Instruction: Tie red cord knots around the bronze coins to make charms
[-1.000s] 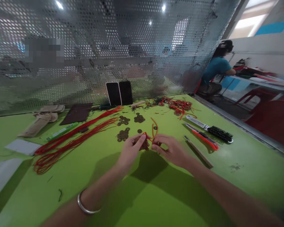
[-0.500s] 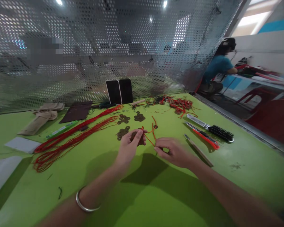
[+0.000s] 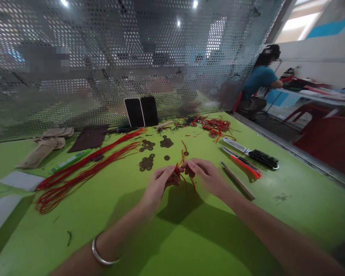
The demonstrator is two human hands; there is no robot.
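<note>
1. Here, in the head view, I see my left hand (image 3: pixel 160 183) and right hand (image 3: pixel 205 174) meeting over the green table (image 3: pixel 189 237), fingertips of both pinched on one red cord (image 3: pixel 180 168).
2. The cord's ends trail up and down between the hands.
3. Coins (image 3: pixel 146 163) lie just beyond; a cutter (image 3: pixel 241 163) lies to the right.
</note>
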